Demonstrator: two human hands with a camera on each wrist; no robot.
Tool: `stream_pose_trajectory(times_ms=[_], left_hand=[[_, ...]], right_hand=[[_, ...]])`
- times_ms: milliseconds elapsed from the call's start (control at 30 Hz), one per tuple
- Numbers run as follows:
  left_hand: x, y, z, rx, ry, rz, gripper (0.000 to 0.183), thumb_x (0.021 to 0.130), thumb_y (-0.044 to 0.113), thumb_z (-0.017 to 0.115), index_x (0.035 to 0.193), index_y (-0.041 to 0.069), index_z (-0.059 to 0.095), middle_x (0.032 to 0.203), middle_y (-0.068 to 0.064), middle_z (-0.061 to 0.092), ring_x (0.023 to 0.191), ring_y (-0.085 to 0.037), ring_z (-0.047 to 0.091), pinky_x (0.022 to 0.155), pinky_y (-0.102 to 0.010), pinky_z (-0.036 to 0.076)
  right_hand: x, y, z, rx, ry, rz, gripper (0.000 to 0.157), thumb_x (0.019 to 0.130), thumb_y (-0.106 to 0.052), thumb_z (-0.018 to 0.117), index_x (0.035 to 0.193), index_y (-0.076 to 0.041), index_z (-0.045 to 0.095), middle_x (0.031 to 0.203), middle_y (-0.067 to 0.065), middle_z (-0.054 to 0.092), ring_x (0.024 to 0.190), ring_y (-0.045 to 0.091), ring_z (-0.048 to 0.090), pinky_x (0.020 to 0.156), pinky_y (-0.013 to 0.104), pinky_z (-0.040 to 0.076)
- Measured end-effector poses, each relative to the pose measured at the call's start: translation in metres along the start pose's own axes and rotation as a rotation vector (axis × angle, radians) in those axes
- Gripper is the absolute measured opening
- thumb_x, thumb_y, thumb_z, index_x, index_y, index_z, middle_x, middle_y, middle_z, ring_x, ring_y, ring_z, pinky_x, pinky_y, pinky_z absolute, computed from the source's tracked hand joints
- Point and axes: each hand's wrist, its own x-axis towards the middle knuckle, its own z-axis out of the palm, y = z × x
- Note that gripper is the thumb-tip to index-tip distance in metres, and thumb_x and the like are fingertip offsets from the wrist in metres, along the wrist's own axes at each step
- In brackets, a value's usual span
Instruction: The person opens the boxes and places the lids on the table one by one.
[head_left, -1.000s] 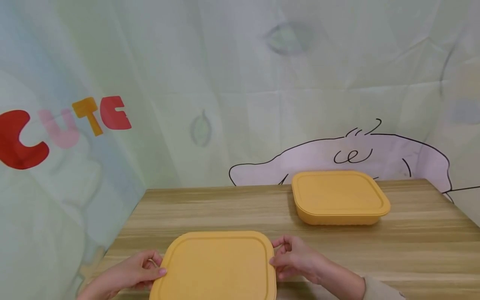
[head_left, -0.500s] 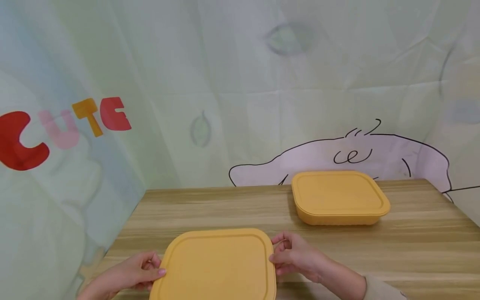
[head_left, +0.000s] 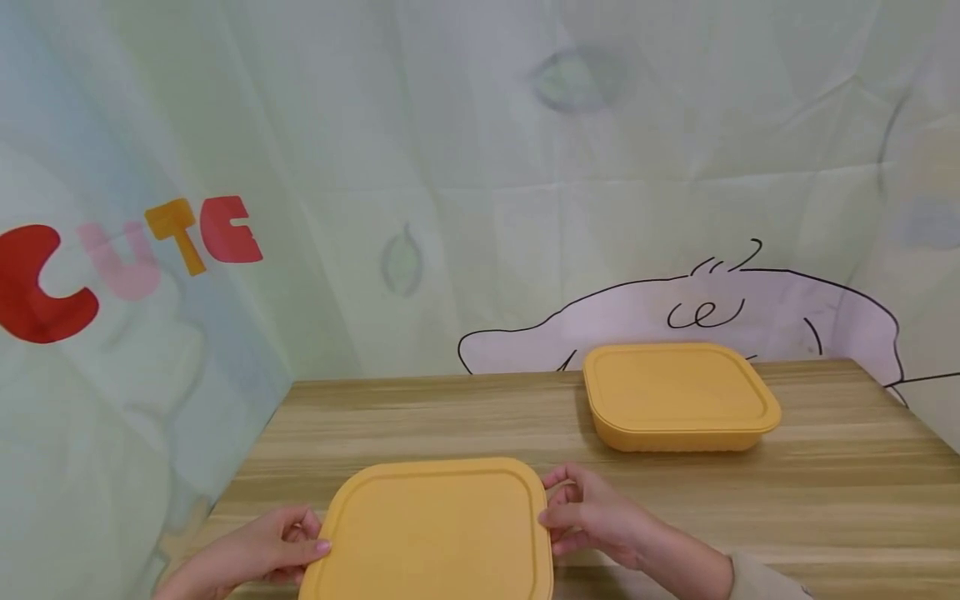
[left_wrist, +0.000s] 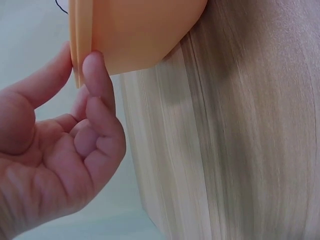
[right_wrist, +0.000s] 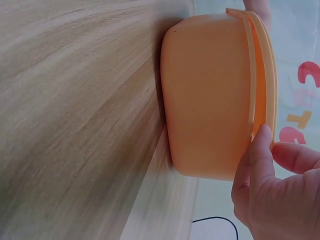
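Item one, nearest you: a deep yellow-orange box point(right_wrist: 210, 95) with rounded corners, standing on the wood-grain counter point(head_left: 420, 417) at the bottom centre of the head view, its near edge cut off by the frame. Its matching lid point(head_left: 435, 533), flat and bordered by a shallow groove, lies over the top; on your right-hand side a narrow gap shows between the lid and the box's rim. Your hands: both grasping, one at each side. Your left hand point(head_left: 272, 546) pinches the left edge, thumb on the upper face, a finger beneath; whether it takes in the box's rim as well, you cannot tell. Your right hand point(head_left: 588, 512) pinches the lid's right edge, one fingertip at the gap; a light sleeve point(head_left: 765, 579) covers your right forearm. Item two: a second container point(head_left: 682, 392) of the same colour and outline, covered, on the rear right of the counter, well apart from the first and touched by neither hand. Surroundings: a pale green backdrop point(head_left: 480, 167) with folds, printed with blurred leaf shapes, the letters CUTE point(head_left: 172, 233) at your left, and a white cartoon figure point(head_left: 622, 312) outlined in black behind the second container.
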Motion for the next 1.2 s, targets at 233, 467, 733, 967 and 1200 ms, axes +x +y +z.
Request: stream_pose_trajectory(times_ms=[233, 467, 733, 967, 1200], left_hand=[[-0.001, 0.000, -0.002, 0.011, 0.005, -0.008, 0.017, 0.095, 0.020, 0.056, 0.088, 0.007, 0.048, 0.070, 0.001, 0.054, 0.061, -0.010, 0.052, 0.053, -0.016, 0.039], [-0.001, -0.001, -0.004, -0.016, 0.009, -0.018, 0.019, 0.094, 0.022, 0.057, 0.089, 0.006, 0.048, 0.069, 0.001, 0.056, 0.060, -0.008, 0.052, 0.053, -0.016, 0.043], [-0.002, 0.003, -0.003, -0.058, 0.020, -0.025, 0.022, 0.094, 0.024, 0.057, 0.094, 0.004, 0.048, 0.072, 0.000, 0.054, 0.060, -0.007, 0.050, 0.054, -0.016, 0.046], [-0.002, 0.007, -0.001, -0.053, 0.051, -0.051, 0.026, 0.093, 0.025, 0.058, 0.098, 0.002, 0.047, 0.079, -0.004, 0.054, 0.063, -0.009, 0.053, 0.058, -0.019, 0.050], [-0.001, 0.009, -0.001, -0.069, 0.049, -0.056, 0.025, 0.094, 0.023, 0.058, 0.099, 0.002, 0.046, 0.081, -0.005, 0.054, 0.065, -0.011, 0.055, 0.061, -0.022, 0.052]], right_hand=[[0.000, 0.000, 0.000, 0.022, -0.008, -0.001, 0.047, 0.081, 0.003, 0.061, 0.118, 0.005, 0.034, 0.082, 0.007, 0.051, 0.064, 0.014, 0.057, 0.055, 0.024, 0.053], [-0.001, 0.000, 0.000, 0.035, -0.022, -0.001, 0.046, 0.081, 0.003, 0.061, 0.119, 0.004, 0.035, 0.082, 0.007, 0.051, 0.063, 0.013, 0.058, 0.055, 0.024, 0.053], [-0.001, 0.000, 0.001, 0.046, -0.025, -0.003, 0.046, 0.081, 0.003, 0.061, 0.119, 0.004, 0.034, 0.082, 0.007, 0.051, 0.065, 0.014, 0.058, 0.057, 0.025, 0.053], [0.001, -0.001, 0.000, 0.041, -0.009, 0.004, 0.047, 0.082, 0.002, 0.061, 0.120, 0.005, 0.033, 0.084, 0.008, 0.052, 0.068, 0.015, 0.058, 0.059, 0.026, 0.054], [0.002, -0.003, 0.000, 0.040, 0.002, 0.008, 0.046, 0.082, 0.003, 0.061, 0.120, 0.004, 0.034, 0.083, 0.007, 0.052, 0.066, 0.014, 0.057, 0.057, 0.025, 0.053]])
